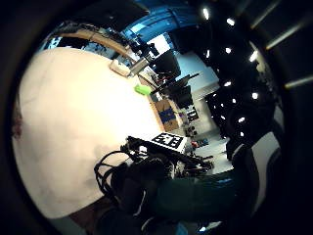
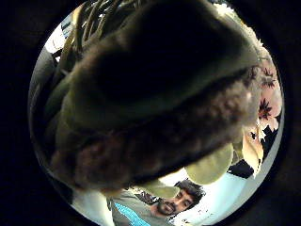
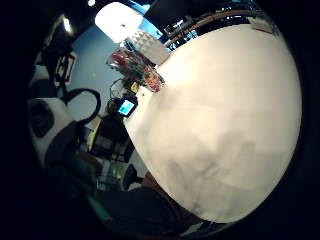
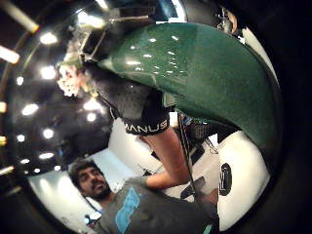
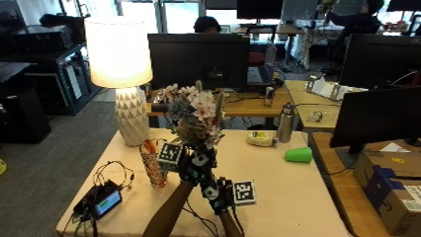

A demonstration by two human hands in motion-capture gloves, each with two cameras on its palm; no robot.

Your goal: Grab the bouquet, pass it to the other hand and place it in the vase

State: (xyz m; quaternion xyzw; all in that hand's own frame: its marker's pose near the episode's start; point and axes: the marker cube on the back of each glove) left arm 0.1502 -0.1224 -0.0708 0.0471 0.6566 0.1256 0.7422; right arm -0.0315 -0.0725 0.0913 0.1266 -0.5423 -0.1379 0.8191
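The bouquet (image 5: 195,114) stands upright in the air over the middle of the surface (image 5: 296,187), with the left hand (image 5: 194,165) clamped round its stems. The right hand (image 5: 220,193) sits just below it at about five o'clock, and from here I cannot tell whether its fingers have closed on anything. The right thumb side palm view shows a green wrap (image 4: 195,73) filling most of the sight, so that palm is close.

The vase (image 5: 153,165) waits at nine o'clock of the hands, near the lamp (image 5: 121,79). The risk is letting go early: if the left hand releases before the right has the stems, the bouquet tips and falls (heavy head, narrow base). A sideways swing could also knock the vase over.
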